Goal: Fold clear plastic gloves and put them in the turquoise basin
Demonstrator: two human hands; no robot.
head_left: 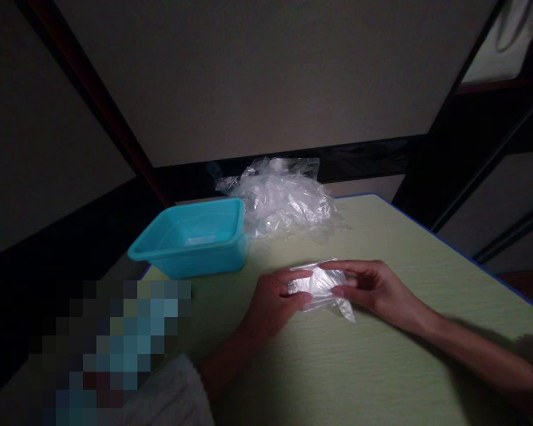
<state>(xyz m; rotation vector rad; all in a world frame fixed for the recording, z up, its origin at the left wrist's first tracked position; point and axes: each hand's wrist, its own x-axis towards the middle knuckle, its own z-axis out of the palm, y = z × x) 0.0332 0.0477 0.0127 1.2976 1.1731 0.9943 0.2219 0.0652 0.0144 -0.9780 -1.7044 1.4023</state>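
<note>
Fingers point(296, 274) on both sides, folded plastic point(321, 280) held between (shiny)

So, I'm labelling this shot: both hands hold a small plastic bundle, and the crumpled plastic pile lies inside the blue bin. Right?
Not quite: the head view shows the crumpled plastic pile on the table beside the blue bin, not inside it. The left hand and right hand do hold the small plastic bundle.

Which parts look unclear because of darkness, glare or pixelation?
Head view: area left of the blue basin almost black; head view: bright glints on the folded plastic and the plastic heap; head view: blocky pixels hide part of the lower left.
</note>
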